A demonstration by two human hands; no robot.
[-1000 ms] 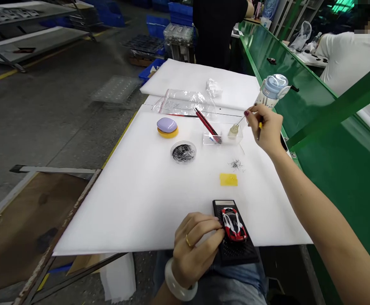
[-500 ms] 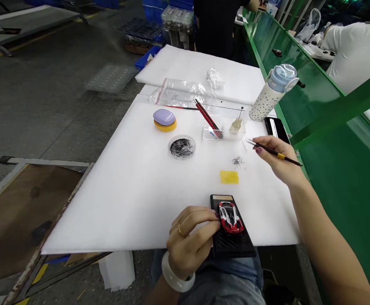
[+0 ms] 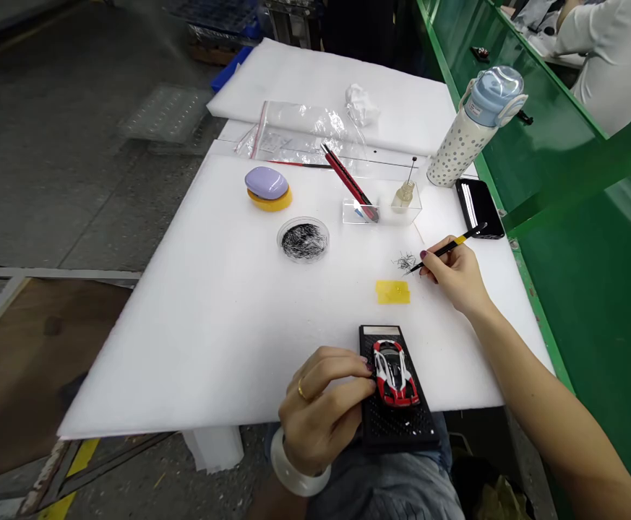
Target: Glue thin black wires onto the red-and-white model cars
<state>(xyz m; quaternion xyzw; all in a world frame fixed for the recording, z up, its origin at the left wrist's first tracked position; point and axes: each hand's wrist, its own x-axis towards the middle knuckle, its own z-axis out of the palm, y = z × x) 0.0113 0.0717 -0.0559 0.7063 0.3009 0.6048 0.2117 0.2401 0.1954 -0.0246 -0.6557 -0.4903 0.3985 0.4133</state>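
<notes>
My right hand [image 3: 453, 276] grips a slim black pointed tool [image 3: 448, 249] with a yellow band, its tip at a small tuft of black fibres [image 3: 405, 263] on the white foam sheet [image 3: 185, 347]. A yellow pad [image 3: 392, 292] lies just below the tuft. My left hand [image 3: 320, 408] pinches the edge of a black perforated stand [image 3: 396, 433] bearing a red-and-white model car [image 3: 395, 373]. Farther up are a round dish of black fibres [image 3: 303, 240] and a clear box [image 3: 361, 211] holding a red tool [image 3: 349, 184] and a small glass bottle [image 3: 403, 196].
A polka-dot flask [image 3: 459, 148] and a black phone [image 3: 478, 208] stand at the sheet's right, beside a green bench [image 3: 564, 289]. A purple-and-yellow sponge [image 3: 266, 188] and a plastic bag [image 3: 298, 130] lie farther back. A co-worker in white [image 3: 613, 65] sits top right.
My right hand has moved down from near the glass bottle to the fibre tuft, turning the tool's tip toward it. The view has shifted. My left hand stays on the stand.
</notes>
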